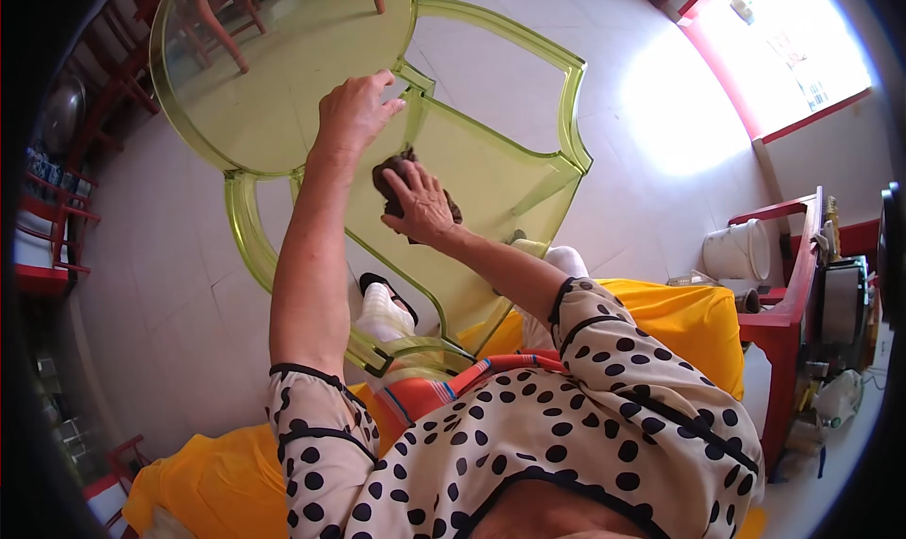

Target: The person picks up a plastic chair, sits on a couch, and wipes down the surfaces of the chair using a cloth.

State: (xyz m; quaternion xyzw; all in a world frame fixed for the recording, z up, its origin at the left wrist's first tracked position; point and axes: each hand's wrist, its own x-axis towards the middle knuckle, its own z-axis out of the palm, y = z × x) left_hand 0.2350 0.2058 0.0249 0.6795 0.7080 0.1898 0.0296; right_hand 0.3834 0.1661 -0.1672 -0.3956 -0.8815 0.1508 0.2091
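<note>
A transparent green chair (472, 147) lies tilted in front of my body, its round back at the upper left and its seat towards me. My left hand (357, 109) is at the rim where back and seat meet, its fingers curled over the chair's edge. My right hand (422, 202) presses a crumpled dark brown cloth (394, 173) onto the seat panel. The palm and fingers cover part of the cloth.
Below the chair are my feet, one in a dark sandal (401, 298). Yellow fabric (679, 327) covers the seat beneath me. At the right stand a white bucket (738, 251) and a red wooden frame (788, 341). Red chairs (57, 204) are at the left.
</note>
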